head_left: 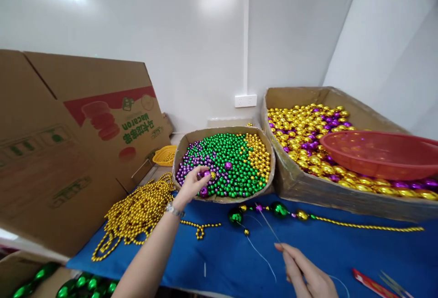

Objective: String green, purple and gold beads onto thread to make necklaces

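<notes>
My left hand [195, 183] reaches over a cardboard box [222, 129] of small green, purple and gold beads. Its thumb and fingers pinch a purple bead [207, 174], beside a gold bead [213, 175]. A larger purple bead [228, 165] lies on the green ones. My right hand [303, 270] is closed on a long thin needle [268, 225], which slants up and left above the blue cloth. Beyond the needle tip lies a strung garland with a big green bead [279, 210], a gold bead [302, 215] and a twisted gold strand [369, 225]. Thin thread [262, 254] trails below it.
A gold bead-chain heap [140, 213] lies at left beside a large carton [75, 143]. A yellow basket [164, 155] stands behind. At right, a big box [342, 197] holds gold and purple beads and a red basket [379, 156]. Tweezers [395, 284] and a red packet [371, 282] lie front right.
</notes>
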The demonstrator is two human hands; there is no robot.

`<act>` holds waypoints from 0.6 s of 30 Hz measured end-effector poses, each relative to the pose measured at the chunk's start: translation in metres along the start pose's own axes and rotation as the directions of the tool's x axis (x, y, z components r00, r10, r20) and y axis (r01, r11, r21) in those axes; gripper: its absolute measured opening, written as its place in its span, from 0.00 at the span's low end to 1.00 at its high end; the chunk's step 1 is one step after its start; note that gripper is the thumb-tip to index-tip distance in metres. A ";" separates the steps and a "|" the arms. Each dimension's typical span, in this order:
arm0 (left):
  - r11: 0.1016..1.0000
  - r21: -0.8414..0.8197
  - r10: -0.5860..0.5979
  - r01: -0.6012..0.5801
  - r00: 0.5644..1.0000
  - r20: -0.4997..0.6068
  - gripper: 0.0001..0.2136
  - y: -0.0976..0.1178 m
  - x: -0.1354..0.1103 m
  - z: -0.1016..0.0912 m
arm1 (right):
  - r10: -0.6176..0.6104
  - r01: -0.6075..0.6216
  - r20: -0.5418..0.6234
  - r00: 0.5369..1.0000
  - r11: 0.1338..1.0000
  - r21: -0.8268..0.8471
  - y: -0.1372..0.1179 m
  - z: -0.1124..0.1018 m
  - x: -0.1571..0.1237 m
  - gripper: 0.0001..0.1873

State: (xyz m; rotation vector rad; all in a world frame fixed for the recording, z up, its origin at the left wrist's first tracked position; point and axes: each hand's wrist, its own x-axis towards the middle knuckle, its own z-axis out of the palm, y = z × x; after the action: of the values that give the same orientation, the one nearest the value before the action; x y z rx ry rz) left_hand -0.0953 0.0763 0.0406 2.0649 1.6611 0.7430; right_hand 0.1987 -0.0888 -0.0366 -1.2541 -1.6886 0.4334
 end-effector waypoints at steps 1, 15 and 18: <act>0.966 -0.258 0.007 -0.004 1.000 0.012 0.17 0.008 -0.009 0.003 | -0.055 0.055 -0.012 0.998 0.998 -0.025 -0.002 0.004 0.001 0.14; 0.303 -0.941 -0.028 0.153 0.988 0.152 0.16 0.062 -0.059 0.046 | -0.299 0.291 0.009 0.954 0.919 -0.268 -0.009 0.010 0.003 0.14; 0.325 -0.935 -0.022 0.139 0.990 0.140 0.16 0.064 -0.060 0.047 | -0.285 0.279 0.022 0.958 0.919 -0.279 -0.010 0.009 0.003 0.15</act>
State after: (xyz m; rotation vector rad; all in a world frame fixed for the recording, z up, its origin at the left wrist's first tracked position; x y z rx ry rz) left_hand -0.0265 0.0045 0.0328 1.0782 0.8135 1.1719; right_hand 0.1853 -0.0880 -0.0327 -1.1802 -1.9271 0.0065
